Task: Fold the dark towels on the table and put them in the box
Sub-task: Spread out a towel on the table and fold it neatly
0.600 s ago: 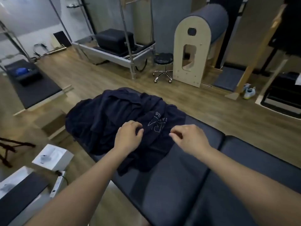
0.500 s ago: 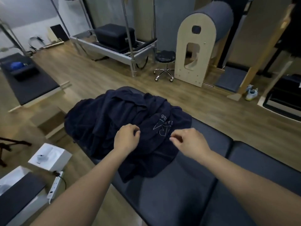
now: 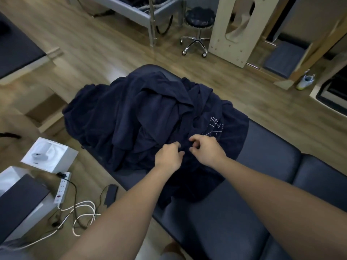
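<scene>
Now we see the left hand and right hand, apart a moment ago, drawn close together, fingers curled and seemingly pinching the heaped dark navy terry towels on the padded table, likely to lift one towel for folding.

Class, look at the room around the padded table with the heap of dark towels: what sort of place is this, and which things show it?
Probably a Pilates or physiotherapy studio: a dark blue padded treatment table, a pale wooden arched barrel frame, and a metal-framed exercise bed on wood flooring.
</scene>
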Demonstrator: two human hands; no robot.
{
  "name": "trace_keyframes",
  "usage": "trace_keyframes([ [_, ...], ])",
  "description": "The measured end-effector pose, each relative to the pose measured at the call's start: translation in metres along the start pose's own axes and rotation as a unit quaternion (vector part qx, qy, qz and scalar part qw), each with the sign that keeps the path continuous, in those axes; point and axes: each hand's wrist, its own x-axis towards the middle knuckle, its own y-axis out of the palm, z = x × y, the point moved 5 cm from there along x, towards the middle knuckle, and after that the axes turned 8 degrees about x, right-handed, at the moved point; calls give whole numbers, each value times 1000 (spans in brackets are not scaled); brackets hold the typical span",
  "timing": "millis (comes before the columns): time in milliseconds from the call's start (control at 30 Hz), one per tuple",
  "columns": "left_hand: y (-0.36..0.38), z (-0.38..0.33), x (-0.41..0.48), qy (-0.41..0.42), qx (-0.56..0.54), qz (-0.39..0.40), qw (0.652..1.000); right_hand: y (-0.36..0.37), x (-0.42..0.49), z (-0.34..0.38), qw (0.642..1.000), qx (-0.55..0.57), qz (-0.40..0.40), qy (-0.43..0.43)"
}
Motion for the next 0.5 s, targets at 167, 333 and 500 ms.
trace_keyframes([
  [167, -15, 4, 4, -16, 2, -105, 994, 3, 6, -3, 1000, -16, 7, -3],
  [333, -10, 2, 7, 0, 60, -109, 992, -3, 3, -8, 1000, -14, 2, -2],
  [500, -8, -10, -6, -31, -95, -70, 993, -7, -12, -23, 1000, 11, 6, 1],
])
